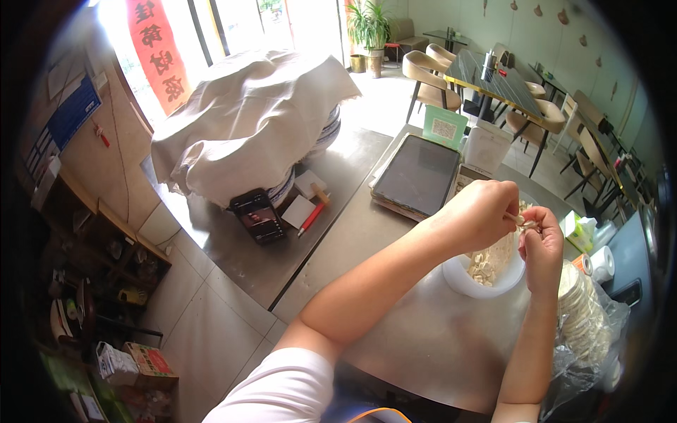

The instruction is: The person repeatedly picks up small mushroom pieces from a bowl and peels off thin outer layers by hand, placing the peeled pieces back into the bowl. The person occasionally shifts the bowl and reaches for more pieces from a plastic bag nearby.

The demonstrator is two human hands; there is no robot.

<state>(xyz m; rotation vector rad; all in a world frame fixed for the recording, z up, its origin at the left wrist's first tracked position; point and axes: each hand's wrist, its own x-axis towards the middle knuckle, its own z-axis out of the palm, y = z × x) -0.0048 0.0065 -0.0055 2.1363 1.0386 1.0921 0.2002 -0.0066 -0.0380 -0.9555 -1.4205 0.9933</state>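
Note:
Over a white plastic bowl (459, 280), my left hand (489, 211) and my right hand (545, 240) meet with their fingertips pinching small pieces of pale flatbread (528, 224). Fingers hide part of what they grip. Torn bits of bread (482, 270) lie inside the bowl, along with a larger flat piece (502, 253) partly covered by my hands. Close to my right forearm, a stack of round flatbreads (577, 309) leans in a clear plastic bag (608, 320).
A tablet (418, 174) lies behind my left forearm. Farther left, a phone (257, 218) stands propped before cloth-covered stacked bowls (254, 127), near a red pen (311, 219). Tissue packs (579, 231) and paper rolls (603, 263) line the right side of the metal counter (423, 338).

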